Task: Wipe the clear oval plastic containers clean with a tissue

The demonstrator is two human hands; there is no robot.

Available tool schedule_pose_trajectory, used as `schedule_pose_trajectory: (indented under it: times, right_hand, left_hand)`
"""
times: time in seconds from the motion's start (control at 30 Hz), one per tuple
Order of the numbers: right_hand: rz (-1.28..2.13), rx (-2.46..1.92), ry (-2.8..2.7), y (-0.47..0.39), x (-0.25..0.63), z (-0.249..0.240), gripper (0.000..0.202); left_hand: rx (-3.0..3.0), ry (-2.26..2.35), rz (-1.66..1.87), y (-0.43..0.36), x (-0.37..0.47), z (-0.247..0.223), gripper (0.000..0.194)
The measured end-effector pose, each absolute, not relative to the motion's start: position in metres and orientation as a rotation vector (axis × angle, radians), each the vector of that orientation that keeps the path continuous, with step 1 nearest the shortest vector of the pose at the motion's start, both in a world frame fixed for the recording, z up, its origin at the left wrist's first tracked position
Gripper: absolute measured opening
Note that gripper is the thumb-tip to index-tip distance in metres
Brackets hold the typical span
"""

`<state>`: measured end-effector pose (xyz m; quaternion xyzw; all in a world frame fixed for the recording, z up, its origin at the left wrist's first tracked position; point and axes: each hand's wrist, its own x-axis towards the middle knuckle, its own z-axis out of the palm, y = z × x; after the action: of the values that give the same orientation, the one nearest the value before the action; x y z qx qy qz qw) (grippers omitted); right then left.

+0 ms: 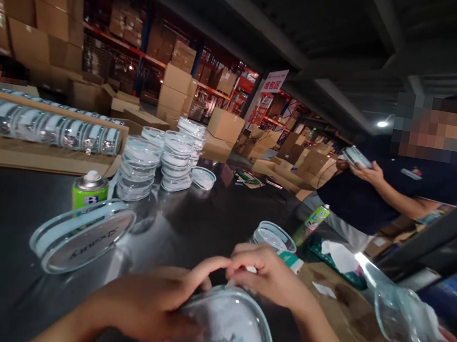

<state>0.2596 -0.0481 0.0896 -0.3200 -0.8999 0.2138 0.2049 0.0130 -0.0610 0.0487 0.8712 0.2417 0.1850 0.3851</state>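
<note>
Over the dark table [212, 220], left hand [147, 302] and right hand [270, 276] pinch the clear oval container's [228, 338] rim.

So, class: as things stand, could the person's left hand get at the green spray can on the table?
Probably yes. The left hand is busy on the clear pouch, but the dark table between it and the spray can looks open; only a clear oval case lies nearby.

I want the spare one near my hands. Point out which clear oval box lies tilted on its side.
The oval box left of the left hand, just below the green spray can. The others sit flat in stacks.
</note>
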Motion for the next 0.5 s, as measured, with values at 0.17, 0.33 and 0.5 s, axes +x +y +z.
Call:
schedule_pose_trajectory:
  times: [0.17,0.33,0.5]
  right_hand:
    - [0.739,-0.835,-2.576,-0.056,0.247,0.084,0.014]
    - [0.761,-0.819,-2.552,-0.055,0.242,0.064,0.021]
    - [0.651,-0.957,-2.246,-0.044,0.256,0.047,0.015]
  left_hand:
    - [2.215,0.572,0.363,-0.068,0.020,0.047,0.073]
    - [2.237,0.655,0.341,-0.070,0.028,0.041,0.068]
    - [2.132,0.456,0.569,-0.059,0.025,0.042,0.056]
